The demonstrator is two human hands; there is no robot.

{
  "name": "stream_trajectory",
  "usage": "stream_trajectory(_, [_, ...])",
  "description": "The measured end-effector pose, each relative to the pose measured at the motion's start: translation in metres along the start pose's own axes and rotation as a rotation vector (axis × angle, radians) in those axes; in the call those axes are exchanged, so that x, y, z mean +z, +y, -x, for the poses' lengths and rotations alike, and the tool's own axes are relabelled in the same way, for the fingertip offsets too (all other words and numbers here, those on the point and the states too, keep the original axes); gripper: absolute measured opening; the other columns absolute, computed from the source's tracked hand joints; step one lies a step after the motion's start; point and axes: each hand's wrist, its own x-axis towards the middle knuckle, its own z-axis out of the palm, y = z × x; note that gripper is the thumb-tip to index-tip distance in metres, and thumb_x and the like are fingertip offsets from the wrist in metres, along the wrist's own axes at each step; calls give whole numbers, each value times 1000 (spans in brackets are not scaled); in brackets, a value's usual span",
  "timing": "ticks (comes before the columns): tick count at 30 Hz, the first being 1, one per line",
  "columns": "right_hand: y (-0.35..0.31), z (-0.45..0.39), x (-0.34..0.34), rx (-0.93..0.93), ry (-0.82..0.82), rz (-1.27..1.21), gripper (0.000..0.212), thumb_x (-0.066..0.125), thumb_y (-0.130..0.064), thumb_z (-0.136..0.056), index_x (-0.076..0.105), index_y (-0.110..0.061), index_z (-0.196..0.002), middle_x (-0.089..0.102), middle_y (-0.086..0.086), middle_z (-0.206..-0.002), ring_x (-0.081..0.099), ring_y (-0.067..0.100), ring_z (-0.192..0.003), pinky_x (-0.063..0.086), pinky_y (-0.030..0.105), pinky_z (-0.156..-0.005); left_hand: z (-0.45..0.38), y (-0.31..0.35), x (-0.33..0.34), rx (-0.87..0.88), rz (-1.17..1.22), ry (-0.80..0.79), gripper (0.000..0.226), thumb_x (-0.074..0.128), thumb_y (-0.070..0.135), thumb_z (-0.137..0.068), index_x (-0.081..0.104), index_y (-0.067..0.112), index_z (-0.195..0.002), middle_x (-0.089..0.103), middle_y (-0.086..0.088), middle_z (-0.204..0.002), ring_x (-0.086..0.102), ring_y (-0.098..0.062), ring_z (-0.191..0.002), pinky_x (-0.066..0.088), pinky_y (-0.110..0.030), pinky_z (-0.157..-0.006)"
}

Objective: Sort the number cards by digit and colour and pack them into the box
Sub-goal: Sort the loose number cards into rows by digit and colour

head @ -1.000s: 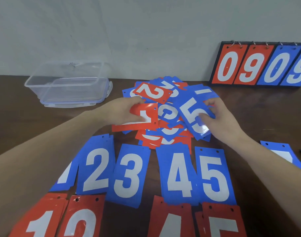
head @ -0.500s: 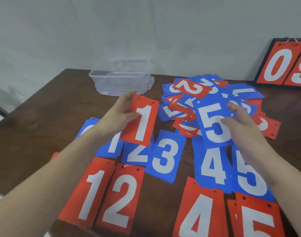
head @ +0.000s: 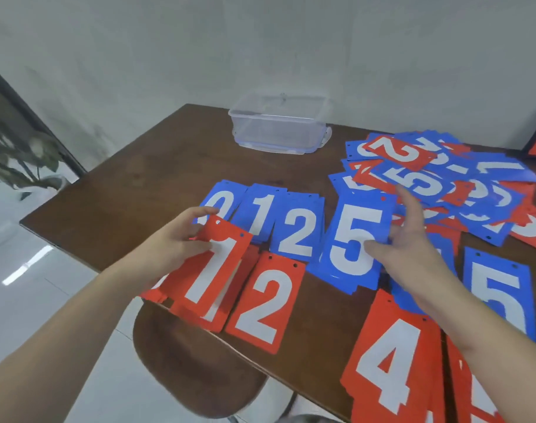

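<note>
L hand (head: 175, 239) pinches a red 1 card (head: 213, 271) over the red 1 pile at desk (head: 157, 166) edge; R hand (head: 408, 248) pinches a blue 5 card (head: 353, 242), index finger out straight. Unsorted heap (head: 437, 178) lies behind R hand, clear box (head: 279, 126) at back w/ no cards inside.

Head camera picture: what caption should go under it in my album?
Left hand holds a red 1 card, right hand a blue 5 card.

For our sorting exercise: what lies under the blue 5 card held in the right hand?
Under the blue 5, more blue card edges show; their digits are covered.
</note>
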Motion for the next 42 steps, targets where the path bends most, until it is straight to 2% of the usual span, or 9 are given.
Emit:
stream_trajectory(6, [4,7,9,-6,-23,-31,85,65,6,-92,26,-48,-145,78,-6,-102,76,16,-91,58,35,-69,4,-22,7,104,-447,105,47,66,7,-94,48,34,-128,67,-8,-99,63,-14,-81,50,-25,-74])
stream_trajectory(9, [6,12,4,1,-22,-27,79,67,3,-92,31,-53,-135,78,-3,-100,76,18,-89,58,36,-66,-2,-30,14,109,-620,161,47,72,15,-89,47,40,-120,64,1,-104,61,-20,-98,51,-34,-82])
stream_trajectory(13, [6,20,-24,55,45,-69,74,70,-2,-91,37,-50,-137,76,-2,-110,75,19,-96,60,40,-67,-11,-25,27,181,-881,271,60,79,31,-82,51,35,-135,47,5,-142,37,-27,-135,35,-46,-107])
stream_trajectory(20, [13,45,-95,66,329,-97,58,66,-2,-94,42,-35,-136,76,-17,-87,75,6,-79,61,40,-64,-44,13,80,428,-797,147,39,74,30,-87,62,32,-124,53,6,-138,41,-28,-135,35,-54,-108])
stream_trajectory(24, [21,68,-126,125,448,-58,51,69,-15,-94,44,-36,-133,71,-9,-112,71,12,-99,62,34,-61,-59,36,124,541,-747,-2,33,65,45,-88,62,34,-119,55,12,-131,46,-22,-128,39,-51,-107])
stream_trajectory(29, [30,84,-161,118,619,-77,47,70,-14,-94,46,-36,-128,71,1,-116,71,19,-100,59,40,-69,-76,56,171,630,-744,-108,31,70,33,-91,63,34,-121,53,15,-133,45,-16,-132,38,-48,-110])
stream_trajectory(34, [40,73,-172,156,554,36,49,72,-18,-92,45,-37,-128,71,-1,-117,71,21,-104,63,45,-74,-87,69,199,663,-770,-192,32,69,33,-92,62,34,-123,54,11,-137,45,-18,-132,39,-48,-110])
stream_trajectory(38, [41,52,-172,142,444,121,49,71,-14,-94,44,-36,-129,73,-8,-108,72,11,-95,58,26,-58,-89,75,211,668,-764,-225,32,68,33,-93,60,34,-123,52,12,-138,43,-15,-133,41,-48,-109])
stream_trajectory(42, [45,33,-172,172,329,436,47,68,-14,-95,47,-31,-133,69,-4,-102,69,17,-96,56,29,-68,-96,78,213,668,-785,-245,29,66,34,-94,60,34,-123,53,13,-134,45,-14,-130,39,-45,-111])
